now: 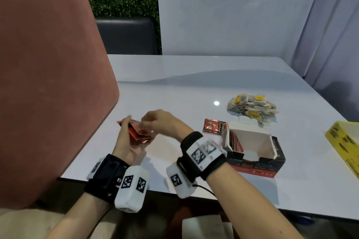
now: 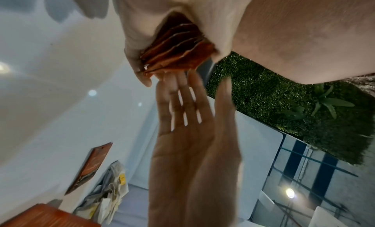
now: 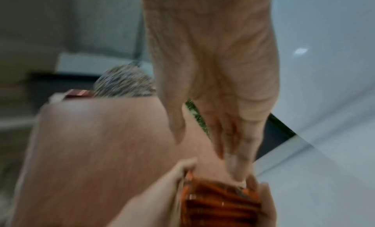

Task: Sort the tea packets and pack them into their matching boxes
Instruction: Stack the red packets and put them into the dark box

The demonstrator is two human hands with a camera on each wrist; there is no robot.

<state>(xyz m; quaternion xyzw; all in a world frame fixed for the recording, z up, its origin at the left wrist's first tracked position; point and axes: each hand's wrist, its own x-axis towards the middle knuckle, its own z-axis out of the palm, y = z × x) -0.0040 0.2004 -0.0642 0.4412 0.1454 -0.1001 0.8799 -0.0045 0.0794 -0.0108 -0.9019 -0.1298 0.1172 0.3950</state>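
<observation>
My left hand [image 1: 124,141] grips a fanned stack of red tea packets [image 1: 138,134] above the table's near left part. The left wrist view shows the stack [image 2: 176,42] held between thumb and fingers. My right hand [image 1: 155,122] reaches over it, and its straight fingertips [image 2: 178,79] touch the end of the stack without closing on a packet. The right wrist view is blurred, with the fingers [image 3: 233,158] coming down on the packets [image 3: 219,203]. An open red box [image 1: 252,153] to the right holds several red packets [image 1: 235,139] standing at its left end.
One loose red packet [image 1: 213,126] lies behind the red box. A pile of white tea bags with yellow tags [image 1: 252,108] sits further back. A yellow box [image 1: 345,141] is at the right edge of the white table [image 1: 194,87]. A large pink panel [image 1: 48,83] stands at my left.
</observation>
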